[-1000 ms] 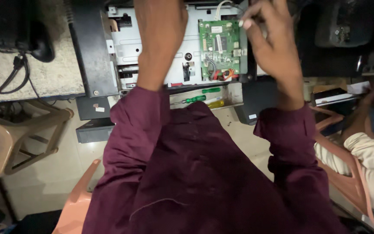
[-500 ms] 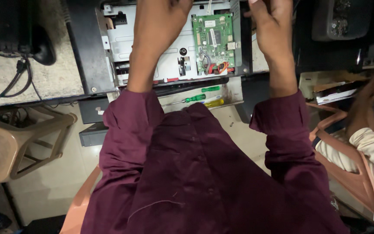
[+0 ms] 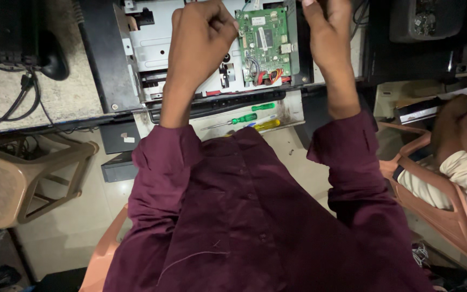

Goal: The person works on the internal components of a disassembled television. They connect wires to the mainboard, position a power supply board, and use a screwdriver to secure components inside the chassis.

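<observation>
An opened machine's metal chassis (image 3: 158, 48) is seen lying on the desk (image 3: 6, 103), its green circuit board (image 3: 263, 43) set between two raised hands. The left hand (image 3: 201, 38) is curled into a loose fist just beside the board's left edge, nearer than the right hand (image 3: 328, 32), whose fingers are cut off by the frame, so their state cannot be told. Green-handled screwdrivers (image 3: 247, 116) are laid crosswise below, toward the body.
</observation>
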